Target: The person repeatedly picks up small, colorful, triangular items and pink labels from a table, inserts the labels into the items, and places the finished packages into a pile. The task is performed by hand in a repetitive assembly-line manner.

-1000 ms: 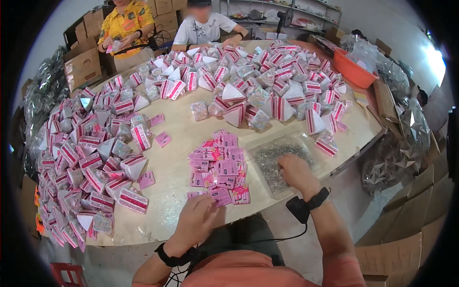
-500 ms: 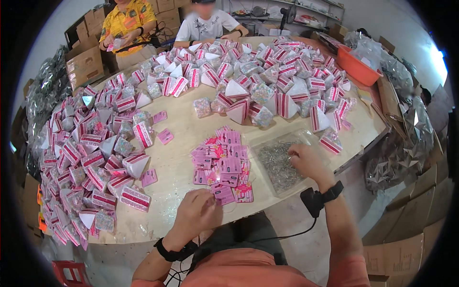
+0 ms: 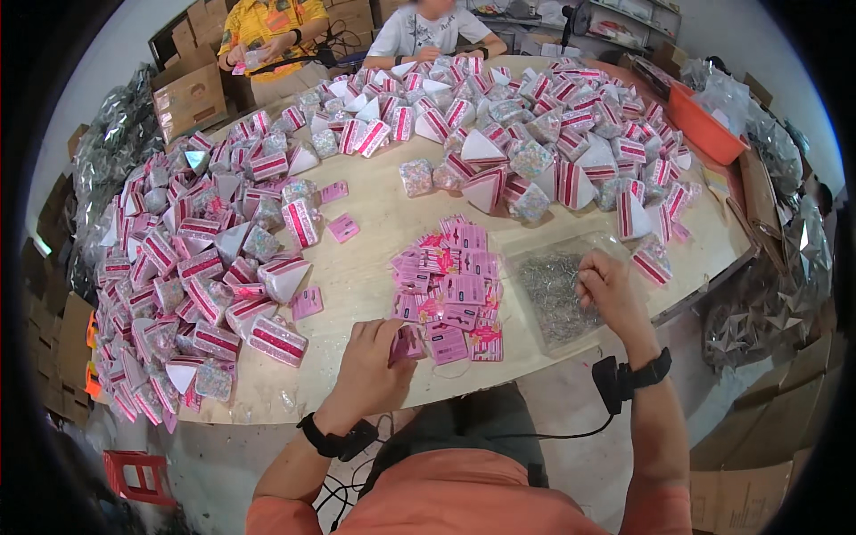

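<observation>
pinching a pink card at the near edge of the desk, the fingers of the left hand are clamped on it. the right hand is over the right side of a shallow clear tray, its fingers curled; whether they grip one of the thin metal pieces in the tray i cannot tell. just left of the tray, between the hands, lies a loose pile of pink cards, overlapping. farther out, cake-slice shapes in pink and white are heaped along the left side and across the far side. an orange basin stands at the far right. beyond the desk are two co-workers, one in a yellow shirt, one in a white shirt.
</observation>
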`<act>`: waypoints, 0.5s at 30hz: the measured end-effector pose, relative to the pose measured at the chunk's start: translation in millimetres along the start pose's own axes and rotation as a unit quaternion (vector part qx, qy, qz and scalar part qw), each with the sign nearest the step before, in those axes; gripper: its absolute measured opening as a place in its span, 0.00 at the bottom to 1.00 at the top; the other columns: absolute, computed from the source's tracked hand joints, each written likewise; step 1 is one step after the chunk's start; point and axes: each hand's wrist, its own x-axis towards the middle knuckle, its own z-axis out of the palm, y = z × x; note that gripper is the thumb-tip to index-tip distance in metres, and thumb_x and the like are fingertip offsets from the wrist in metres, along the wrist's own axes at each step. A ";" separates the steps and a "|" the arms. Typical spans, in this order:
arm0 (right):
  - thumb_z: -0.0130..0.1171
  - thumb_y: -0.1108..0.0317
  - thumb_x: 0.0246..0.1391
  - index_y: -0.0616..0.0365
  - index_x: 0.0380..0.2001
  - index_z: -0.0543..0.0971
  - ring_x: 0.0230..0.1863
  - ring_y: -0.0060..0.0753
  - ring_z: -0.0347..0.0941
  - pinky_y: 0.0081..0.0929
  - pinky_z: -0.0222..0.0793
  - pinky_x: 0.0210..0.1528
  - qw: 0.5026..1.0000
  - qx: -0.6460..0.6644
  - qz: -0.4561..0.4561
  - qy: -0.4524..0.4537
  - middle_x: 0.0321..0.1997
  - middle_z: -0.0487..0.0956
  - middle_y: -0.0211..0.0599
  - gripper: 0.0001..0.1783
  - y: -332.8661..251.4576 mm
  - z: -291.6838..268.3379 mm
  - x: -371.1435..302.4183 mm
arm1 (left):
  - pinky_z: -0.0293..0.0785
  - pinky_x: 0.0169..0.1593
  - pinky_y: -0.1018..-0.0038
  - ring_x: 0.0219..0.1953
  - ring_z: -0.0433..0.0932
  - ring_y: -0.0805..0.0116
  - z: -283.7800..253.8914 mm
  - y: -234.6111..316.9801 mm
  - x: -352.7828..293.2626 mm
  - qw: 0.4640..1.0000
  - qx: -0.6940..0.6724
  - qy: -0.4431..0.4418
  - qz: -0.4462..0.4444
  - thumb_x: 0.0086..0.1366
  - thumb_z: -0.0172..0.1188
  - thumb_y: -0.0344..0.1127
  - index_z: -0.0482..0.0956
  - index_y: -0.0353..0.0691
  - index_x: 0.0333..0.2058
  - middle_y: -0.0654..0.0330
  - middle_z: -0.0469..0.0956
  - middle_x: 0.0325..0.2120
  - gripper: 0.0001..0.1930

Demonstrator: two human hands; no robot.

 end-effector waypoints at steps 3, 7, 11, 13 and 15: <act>0.48 0.75 0.53 0.63 0.30 0.71 0.20 0.20 0.68 0.20 0.64 0.23 1.000 0.017 -0.008 0.009 0.19 0.72 0.32 0.03 -2.3 1.9 -6.2 | 0.68 0.46 0.62 0.42 0.71 0.52 -5.8 -5.4 -0.5 0.996 -0.033 -0.032 -0.071 0.46 0.64 0.27 0.67 0.33 0.48 0.49 0.72 0.41 0.28; 0.49 0.76 0.54 0.62 0.30 0.73 0.21 0.21 0.70 0.19 0.65 0.25 0.982 0.184 0.034 0.013 0.23 0.74 0.32 0.03 -11.9 12.3 -18.2 | 0.69 0.53 0.61 0.46 0.73 0.55 -18.1 -5.1 -1.4 0.892 -0.396 -0.010 -0.218 0.51 0.64 0.30 0.66 0.34 0.50 0.53 0.72 0.45 0.27; 0.53 0.75 0.54 0.61 0.31 0.75 0.23 0.19 0.70 0.17 0.66 0.27 0.954 0.299 -0.032 -0.014 0.26 0.76 0.30 0.03 -31.7 39.7 -34.8 | 0.69 0.56 0.56 0.51 0.72 0.54 -29.7 11.9 3.1 0.612 -0.740 0.040 -0.275 0.59 0.60 0.46 0.60 0.35 0.57 0.52 0.71 0.49 0.32; 0.55 0.74 0.53 0.61 0.31 0.75 0.25 0.17 0.70 0.16 0.66 0.28 0.949 0.312 -0.013 -0.044 0.26 0.76 0.29 0.02 -40.5 56.9 -46.6 | 0.69 0.56 0.56 0.51 0.71 0.53 -22.4 10.8 0.6 0.533 -0.802 0.051 -0.264 0.62 0.55 0.50 0.57 0.35 0.59 0.51 0.70 0.50 0.34; 0.57 0.75 0.53 0.61 0.31 0.75 0.26 0.16 0.70 0.15 0.66 0.28 0.936 0.345 0.002 -0.072 0.26 0.75 0.27 0.02 -46.5 75.2 -57.6 | 0.69 0.56 0.57 0.52 0.71 0.53 -19.1 13.6 0.6 0.491 -0.834 0.059 -0.246 0.65 0.49 0.51 0.55 0.35 0.61 0.50 0.70 0.50 0.33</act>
